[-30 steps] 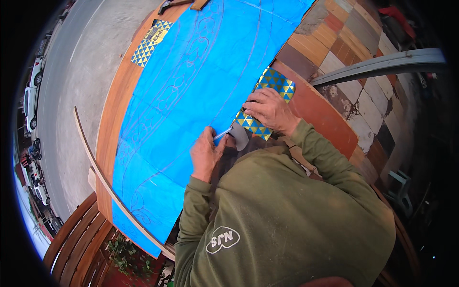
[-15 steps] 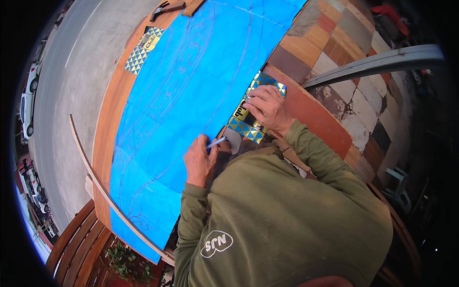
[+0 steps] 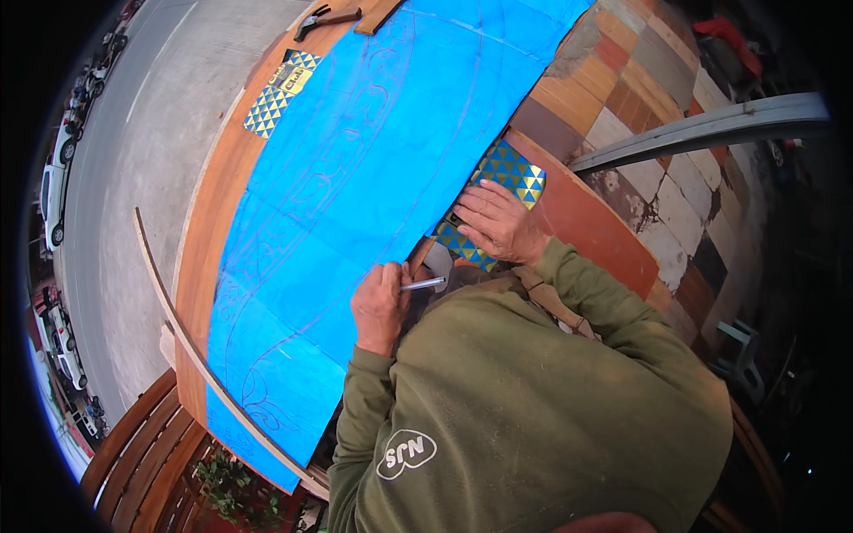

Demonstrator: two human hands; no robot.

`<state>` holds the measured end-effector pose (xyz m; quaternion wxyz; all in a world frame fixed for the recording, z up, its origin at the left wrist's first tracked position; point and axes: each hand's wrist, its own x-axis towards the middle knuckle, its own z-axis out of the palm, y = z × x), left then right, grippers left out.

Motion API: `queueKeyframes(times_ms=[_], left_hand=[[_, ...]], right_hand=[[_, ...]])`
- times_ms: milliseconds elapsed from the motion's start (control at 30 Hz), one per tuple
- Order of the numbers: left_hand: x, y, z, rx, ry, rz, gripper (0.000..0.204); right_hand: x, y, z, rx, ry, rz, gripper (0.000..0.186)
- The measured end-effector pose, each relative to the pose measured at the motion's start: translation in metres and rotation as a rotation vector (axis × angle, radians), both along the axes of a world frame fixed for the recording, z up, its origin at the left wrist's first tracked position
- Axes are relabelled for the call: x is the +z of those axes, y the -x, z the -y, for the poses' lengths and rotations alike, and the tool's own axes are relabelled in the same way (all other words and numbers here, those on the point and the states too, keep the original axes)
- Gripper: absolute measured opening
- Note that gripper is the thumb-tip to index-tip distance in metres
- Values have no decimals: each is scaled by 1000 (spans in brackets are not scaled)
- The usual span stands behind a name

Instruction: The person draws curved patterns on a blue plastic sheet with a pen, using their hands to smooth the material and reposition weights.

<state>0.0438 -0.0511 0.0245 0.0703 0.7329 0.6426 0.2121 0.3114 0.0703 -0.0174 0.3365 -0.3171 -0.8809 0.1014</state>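
Note:
My left hand (image 3: 379, 306) is closed around a silvery pen (image 3: 428, 284), over the near edge of a long bright-blue sheet (image 3: 302, 204). Curling scrolls and long curved lines are drawn on this sheet. To the right, my right hand (image 3: 499, 222) lies with its fingers stretched out on a flat wrapper (image 3: 513, 169) with blue and gold triangles. The wrapper is at the sheet's right edge, its middle hidden under my hand. Another similar patterned wrapper (image 3: 277, 93) lies past the sheet's left side.
A brown wooden surface (image 3: 197, 258) carries the sheet. At its far end lie a claw hammer (image 3: 324, 21) and a wood piece (image 3: 378, 16). A thin curved strip (image 3: 173, 315) crosses the near left. A metal bar (image 3: 702, 129) stands over the patchwork tiles on the right.
My right hand has gone from pinched fingers above the wrapper to lying flat on it. The pen in my left hand has tilted to nearly level. The view has shifted slightly.

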Motion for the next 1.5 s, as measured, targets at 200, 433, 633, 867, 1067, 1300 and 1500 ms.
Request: queueKeyframes(times_ms=[200,433,633,867,1067,1300,1500], left_hand=[[14,-1,0,7,-29,22,22],[26,-3,-4,-4,-40,-11,23],[29,4,3,-1,-15,-26,22],[36,-3,-7,-30,-22,38,22],[36,1,-2,-34,22,7,22],[33,3,-2,-38,9,42,20],[33,3,-4,-37,9,35,20]], right_hand=[[8,19,-5,95,52,130,39],[-7,61,-39,178,179,271,30],[-40,81,-53,245,318,282,34],[-115,73,-68,163,453,336,42],[-108,77,-66,197,451,314,41],[-101,71,-61,216,453,302,41],[-106,80,-67,193,466,306,40]])
